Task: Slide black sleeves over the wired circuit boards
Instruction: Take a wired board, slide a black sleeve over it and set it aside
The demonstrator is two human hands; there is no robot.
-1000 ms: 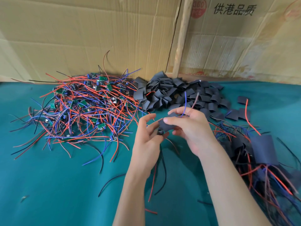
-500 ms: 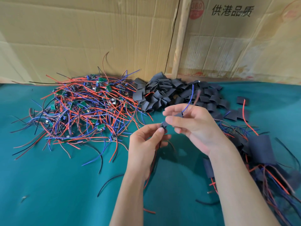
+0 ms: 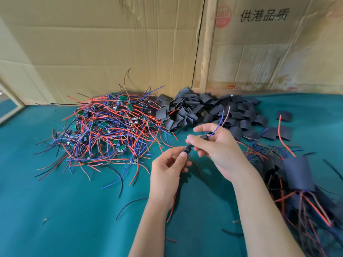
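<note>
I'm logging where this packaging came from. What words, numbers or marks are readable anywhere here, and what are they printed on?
"供港品质": black characters on the right cardboard sheet, at about.
"360": inside the red round stamp on the same sheet; the smaller line beneath is too blurred to read.
Red print along that sheet's bottom edge: unreadable.
Circuit boards: markings too small to read.

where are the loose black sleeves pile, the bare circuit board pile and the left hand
loose black sleeves pile (image 3: 207,112), head view, middle of the heap
bare circuit board pile (image 3: 111,130), head view, centre of the wire tangle
left hand (image 3: 167,169), head view, back of the hand
</note>
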